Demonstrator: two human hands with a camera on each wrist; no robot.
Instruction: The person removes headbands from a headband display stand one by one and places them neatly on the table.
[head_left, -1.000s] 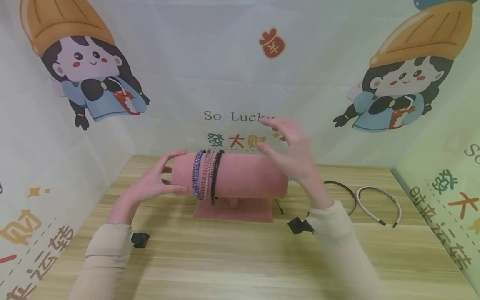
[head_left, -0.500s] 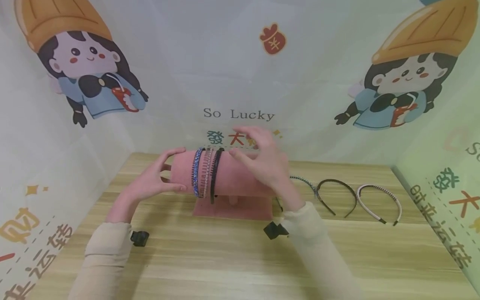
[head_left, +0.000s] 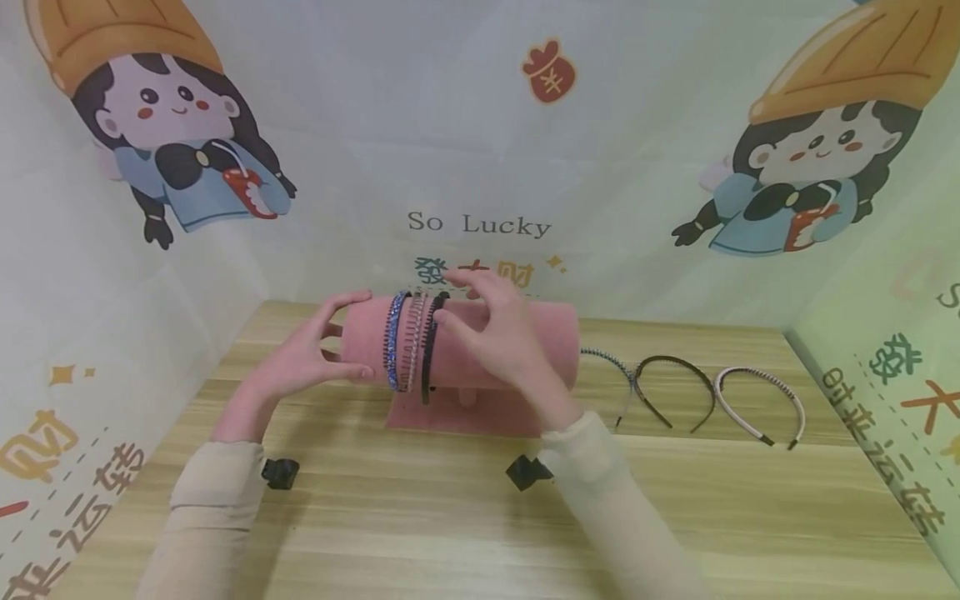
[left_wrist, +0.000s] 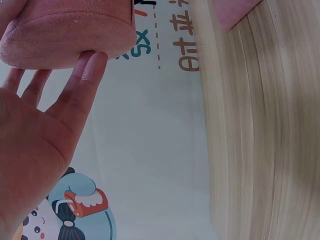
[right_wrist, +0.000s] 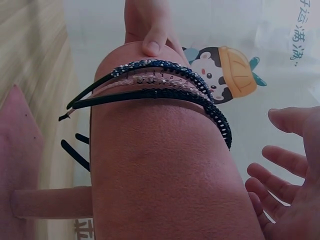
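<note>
A pink fabric headband stand (head_left: pixel 551 342), a thick horizontal roll on a post and flat base (head_left: pixel 450 421), stands mid-table in the head view. Around its left half sit a glittery blue headband (head_left: pixel 392 346), a pale pink one with silver beads (head_left: pixel 410 354) and a black headband (head_left: pixel 428 354). My left hand (head_left: pixel 296 362) grips the roll's left end, thumb in front and fingers behind. Over the roll, just right of the black headband, hovers my right hand (head_left: pixel 510 333), thumb and fingers spread and holding nothing. In the right wrist view its fingers (right_wrist: pixel 285 160) show beside the roll.
On the table's right side lie a grey-blue headband (head_left: pixel 611 361), a dark headband (head_left: pixel 678 361) and a white headband (head_left: pixel 761 379) in a row. Printed cloth walls (head_left: pixel 480 150) close off the back and sides. Small black pieces (head_left: pixel 281 473) show near both wrists.
My right hand has moved left and down along the roll toward the black headband, uncovering the grey-blue headband at the right. The left hand keeps its grip on the roll's end.
</note>
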